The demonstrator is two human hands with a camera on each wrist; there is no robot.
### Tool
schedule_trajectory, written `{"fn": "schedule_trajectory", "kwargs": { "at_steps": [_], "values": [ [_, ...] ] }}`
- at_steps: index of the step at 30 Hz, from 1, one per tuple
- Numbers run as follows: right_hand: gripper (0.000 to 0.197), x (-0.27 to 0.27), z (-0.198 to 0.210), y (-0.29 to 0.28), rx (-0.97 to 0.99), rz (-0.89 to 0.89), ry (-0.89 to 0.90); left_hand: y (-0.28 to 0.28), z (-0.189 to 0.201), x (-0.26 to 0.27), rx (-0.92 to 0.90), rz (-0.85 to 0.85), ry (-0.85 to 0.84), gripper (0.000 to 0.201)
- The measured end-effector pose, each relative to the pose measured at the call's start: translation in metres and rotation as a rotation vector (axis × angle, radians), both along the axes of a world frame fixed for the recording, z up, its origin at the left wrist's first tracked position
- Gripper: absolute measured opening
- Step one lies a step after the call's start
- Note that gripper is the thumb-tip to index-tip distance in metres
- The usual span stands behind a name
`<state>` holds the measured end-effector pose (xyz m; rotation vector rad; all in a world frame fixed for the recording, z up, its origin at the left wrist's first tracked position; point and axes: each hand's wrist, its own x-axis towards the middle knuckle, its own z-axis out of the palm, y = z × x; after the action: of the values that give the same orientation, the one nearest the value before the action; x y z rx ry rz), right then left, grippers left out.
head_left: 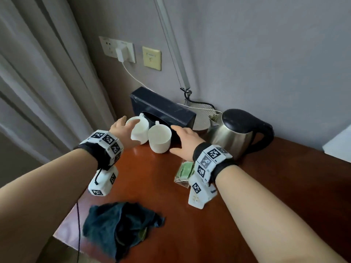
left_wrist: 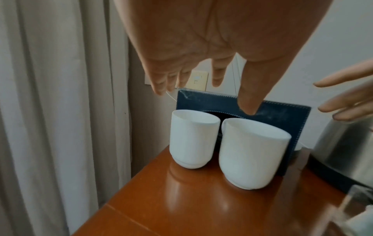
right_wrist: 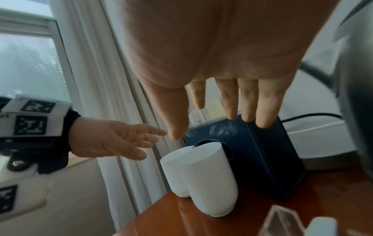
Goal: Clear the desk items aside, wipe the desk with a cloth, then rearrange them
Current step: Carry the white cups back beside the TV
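Two white mugs stand side by side at the back left of the red-brown desk [head_left: 150, 179], the left mug [head_left: 139, 130] and the right mug [head_left: 159, 139], in front of a dark blue tissue box [head_left: 165, 108]. My left hand [head_left: 126, 123] hovers open over the left mug [left_wrist: 193, 140], fingers straight. My right hand [head_left: 175, 139] is spread open beside the right mug [right_wrist: 210, 180], between it and the steel kettle [head_left: 237, 135]. Neither hand holds anything. A crumpled dark teal cloth [head_left: 121, 226] lies at the desk's near edge.
A clear holder with green tea packets [head_left: 185, 172] sits under my right wrist. Behind the kettle are a lamp base and cords. A wall with sockets [head_left: 118, 49] runs behind the desk, and curtains [head_left: 38, 92] hang at its left.
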<state>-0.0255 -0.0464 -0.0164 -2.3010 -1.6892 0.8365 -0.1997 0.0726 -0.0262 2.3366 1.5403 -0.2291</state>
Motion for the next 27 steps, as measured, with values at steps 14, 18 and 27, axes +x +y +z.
{"fn": "schedule_trajectory", "kwargs": {
  "at_steps": [14, 18, 27],
  "values": [
    [0.1, -0.054, -0.041, 0.082, -0.087, -0.28, -0.009, 0.078, -0.027, 0.014, -0.081, -0.33, 0.106, 0.089],
    [0.103, -0.056, -0.042, 0.079, -0.05, -0.309, -0.01, 0.083, -0.021, 0.013, -0.097, -0.368, 0.121, 0.088],
    [0.106, -0.052, -0.013, 0.038, 0.042, -0.256, -0.017, 0.058, 0.018, -0.004, -0.006, -0.386, 0.065, 0.084]
  ]
}}
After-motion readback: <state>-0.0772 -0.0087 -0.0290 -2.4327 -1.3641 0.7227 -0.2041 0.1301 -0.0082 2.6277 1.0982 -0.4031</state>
